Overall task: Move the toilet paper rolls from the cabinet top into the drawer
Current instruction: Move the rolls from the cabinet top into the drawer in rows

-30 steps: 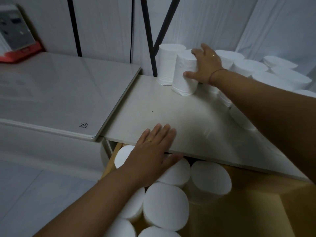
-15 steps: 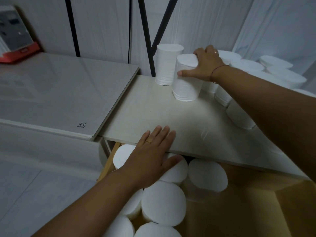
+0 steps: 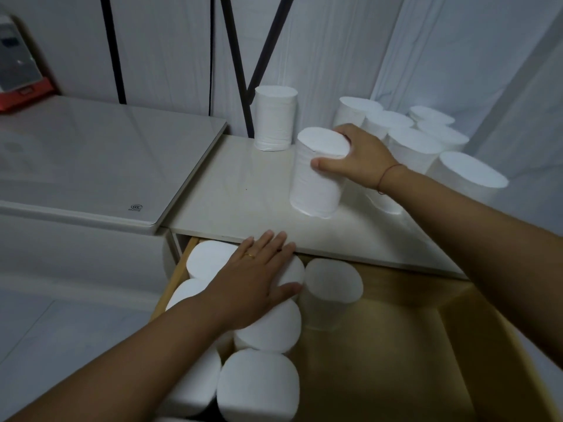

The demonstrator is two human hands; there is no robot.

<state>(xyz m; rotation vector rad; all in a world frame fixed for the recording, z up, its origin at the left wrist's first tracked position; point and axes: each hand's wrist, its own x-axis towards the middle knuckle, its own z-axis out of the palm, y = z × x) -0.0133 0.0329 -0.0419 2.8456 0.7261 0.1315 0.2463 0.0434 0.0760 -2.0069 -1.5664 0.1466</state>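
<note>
One toilet paper roll (image 3: 316, 178) sits upright mid cabinet top (image 3: 243, 190), right hand (image 3: 359, 156) wrapped round its upper part. Left hand (image 3: 256, 281) lies open and flat on rolls (image 3: 268, 327) packed in the open drawer (image 3: 396, 345).

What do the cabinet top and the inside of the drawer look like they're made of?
The cabinet top looks like glossy pale stone or a laminate imitating it: faint veining and soft reflections show. The drawer looks like smooth yellowish wood or wood-look board, matte, with a thin wooden side rail; which one is hard to say.
</note>
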